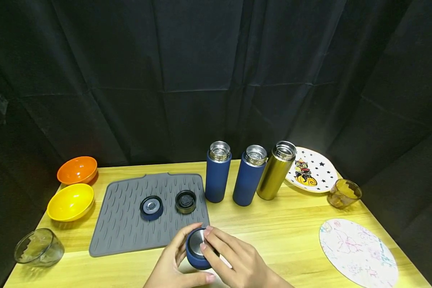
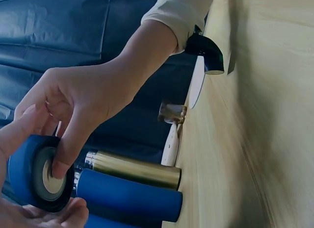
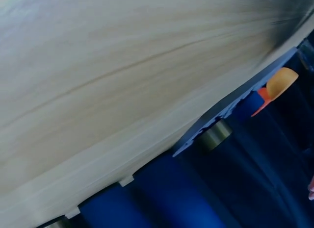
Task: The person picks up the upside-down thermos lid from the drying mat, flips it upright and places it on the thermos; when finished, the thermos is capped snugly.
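While the left hand [image 1: 173, 264] cups the blue lid [image 1: 196, 250], right hand [image 1: 234, 260] fingers pinch it — both grips clasping.

A blue flask lid [image 1: 196, 249] with a steel inner disc, tilted on its side, above the wooden table's near edge
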{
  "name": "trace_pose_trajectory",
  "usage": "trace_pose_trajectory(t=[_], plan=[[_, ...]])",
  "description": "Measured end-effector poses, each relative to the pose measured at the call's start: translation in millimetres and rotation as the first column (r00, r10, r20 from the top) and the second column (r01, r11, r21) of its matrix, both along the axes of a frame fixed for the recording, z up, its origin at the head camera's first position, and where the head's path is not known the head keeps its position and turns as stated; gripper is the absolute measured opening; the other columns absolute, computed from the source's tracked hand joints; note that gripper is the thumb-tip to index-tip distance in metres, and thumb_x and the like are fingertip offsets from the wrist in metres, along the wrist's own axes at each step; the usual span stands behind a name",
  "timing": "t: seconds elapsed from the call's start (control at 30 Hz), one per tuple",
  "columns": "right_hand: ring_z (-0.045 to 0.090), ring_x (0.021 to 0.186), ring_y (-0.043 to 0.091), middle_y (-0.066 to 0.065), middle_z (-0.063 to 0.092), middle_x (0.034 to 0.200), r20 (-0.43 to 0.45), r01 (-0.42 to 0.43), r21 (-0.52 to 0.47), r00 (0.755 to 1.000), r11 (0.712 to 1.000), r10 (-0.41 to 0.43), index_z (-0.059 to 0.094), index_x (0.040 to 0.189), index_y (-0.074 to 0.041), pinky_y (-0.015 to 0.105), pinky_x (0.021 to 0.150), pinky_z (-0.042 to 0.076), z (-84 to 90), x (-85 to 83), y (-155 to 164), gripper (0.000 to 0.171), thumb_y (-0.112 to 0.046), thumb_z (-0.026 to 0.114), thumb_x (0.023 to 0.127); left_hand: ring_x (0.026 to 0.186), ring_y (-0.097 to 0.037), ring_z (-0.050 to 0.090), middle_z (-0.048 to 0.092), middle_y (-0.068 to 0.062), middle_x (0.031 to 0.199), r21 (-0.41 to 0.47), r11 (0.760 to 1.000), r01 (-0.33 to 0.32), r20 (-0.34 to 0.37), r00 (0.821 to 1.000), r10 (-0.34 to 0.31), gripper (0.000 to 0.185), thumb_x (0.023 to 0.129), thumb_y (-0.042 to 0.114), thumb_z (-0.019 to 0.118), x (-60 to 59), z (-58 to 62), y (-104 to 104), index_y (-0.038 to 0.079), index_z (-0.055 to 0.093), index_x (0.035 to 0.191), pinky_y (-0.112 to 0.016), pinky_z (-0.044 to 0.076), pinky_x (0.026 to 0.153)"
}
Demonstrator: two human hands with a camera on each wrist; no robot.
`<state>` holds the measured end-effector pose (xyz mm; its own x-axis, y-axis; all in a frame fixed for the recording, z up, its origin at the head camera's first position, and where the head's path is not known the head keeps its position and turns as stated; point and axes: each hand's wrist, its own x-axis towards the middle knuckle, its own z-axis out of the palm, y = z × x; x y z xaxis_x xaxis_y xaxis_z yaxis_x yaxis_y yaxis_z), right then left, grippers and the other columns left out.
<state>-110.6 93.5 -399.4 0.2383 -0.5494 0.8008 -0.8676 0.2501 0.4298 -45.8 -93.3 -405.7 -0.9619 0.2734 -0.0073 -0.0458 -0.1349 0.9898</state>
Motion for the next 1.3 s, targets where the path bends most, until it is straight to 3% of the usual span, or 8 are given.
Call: trace_pose_trajectory(t=[0.13, 0.27, 0.43, 0.53, 0.67, 0.77, 1.0, 1.3], plan=[[0.072, 0.088, 0.030, 0.021, 0.072, 0.098, -0.082, -0.010, 0.027, 0.997, 1.000, 0.012, 0.070, 0.098, 0.000, 0.029, 0.074, 0.060, -0.2, -1.4, 1.6, 0.024, -0.013, 0.050, 0.103, 0.123, -0.012, 0.056, 0.053, -0.014, 0.141, -0.063, 0.998, -0.012, -0.105, 0.994, 0.006, 0.080, 0.077, 0.010, 0.083, 1.6, -1.1, 2.3, 0.016, 0.042, 0.146, -0.020, 0.045, 0.100], [0.071, 0.088, 0.029, 0.021, 0.072, 0.097, -0.112, -0.018, 0.007, 0.993, 1.000, 0.018, 0.068, 0.098, 0.000, 0.030, 0.073, 0.060, 2.0, -5.6, 0.0, 0.022, -0.012, 0.049, 0.103, 0.111, -0.010, 0.061, 0.064, -0.001, 0.127, -0.210, 0.966, -0.151, -0.183, 0.977, 0.112, 0.072, 0.072, 0.016, 0.088, 2.9, 1.4, 5.4, 0.023, 0.053, 0.135, -0.025, 0.049, 0.096], [0.068, 0.100, 0.035, 0.027, 0.066, 0.114, 0.230, 0.108, -0.111, 0.970, 0.988, -0.080, 0.063, 0.114, 0.008, 0.035, 0.086, 0.057, -9.9, -21.0, -1.7, 0.035, -0.023, 0.059, 0.099, 0.105, -0.009, 0.062, 0.067, 0.010, 0.118, -0.303, 0.893, -0.332, -0.235, 0.934, 0.267, 0.072, 0.064, 0.022, 0.094, -4.5, 10.9, 1.5, 0.030, 0.059, 0.127, -0.030, 0.052, 0.090], [0.060, 0.117, 0.034, 0.022, 0.057, 0.132, 0.602, 0.276, -0.136, 0.786, 0.951, -0.142, 0.051, 0.134, 0.006, 0.038, 0.100, 0.050, -19.6, -34.6, -4.5, 0.063, -0.034, 0.073, 0.090, 0.107, -0.010, 0.061, 0.066, 0.009, 0.121, -0.293, 0.878, -0.379, -0.290, 0.910, 0.296, 0.074, 0.064, 0.021, 0.094, -13.0, 17.8, -5.7, 0.031, 0.058, 0.128, -0.028, 0.052, 0.090], [0.046, 0.134, 0.034, 0.018, 0.043, 0.145, 0.906, 0.466, -0.056, 0.394, 0.883, -0.151, 0.030, 0.150, -0.004, 0.047, 0.107, 0.044, -21.6, -57.8, -15.3, 0.096, -0.034, 0.085, 0.078, 0.112, -0.011, 0.059, 0.063, 0.006, 0.127, -0.266, 0.875, -0.404, -0.365, 0.883, 0.297, 0.075, 0.065, 0.017, 0.094, -23.4, 26.7, -13.4, 0.029, 0.057, 0.129, -0.026, 0.051, 0.093], [0.042, 0.138, 0.038, 0.020, 0.037, 0.149, 0.957, 0.527, -0.002, 0.248, 0.850, -0.152, 0.020, 0.154, -0.007, 0.055, 0.107, 0.042, -22.6, -77.6, -25.0, 0.105, -0.037, 0.086, 0.077, 0.112, -0.012, 0.058, 0.062, 0.006, 0.127, -0.264, 0.874, -0.408, -0.368, 0.880, 0.300, 0.076, 0.064, 0.015, 0.094, -30.1, 33.9, -14.3, 0.026, 0.057, 0.130, -0.027, 0.051, 0.092], [0.043, 0.137, 0.039, 0.024, 0.038, 0.150, 0.975, 0.616, -0.056, 0.203, 0.786, -0.089, 0.018, 0.155, -0.005, 0.056, 0.109, 0.039, -29.7, -117.6, -42.9, 0.106, -0.037, 0.084, 0.079, 0.110, -0.017, 0.059, 0.062, 0.003, 0.126, -0.264, 0.893, -0.364, -0.342, 0.901, 0.266, 0.078, 0.064, 0.016, 0.094, -40.3, 46.7, -9.2, 0.028, 0.055, 0.131, -0.029, 0.053, 0.089], [0.060, 0.117, 0.038, 0.020, 0.060, 0.129, 0.963, 0.658, -0.147, 0.267, 0.738, -0.046, 0.039, 0.143, -0.006, 0.055, 0.097, 0.048, -33.7, -126.6, -47.5, 0.082, -0.024, 0.085, 0.077, 0.114, -0.017, 0.058, 0.062, 0.000, 0.129, -0.248, 0.896, -0.368, -0.412, 0.877, 0.246, 0.078, 0.065, 0.012, 0.093, -43.2, 49.8, -4.3, 0.018, 0.055, 0.133, -0.029, 0.051, 0.094]])
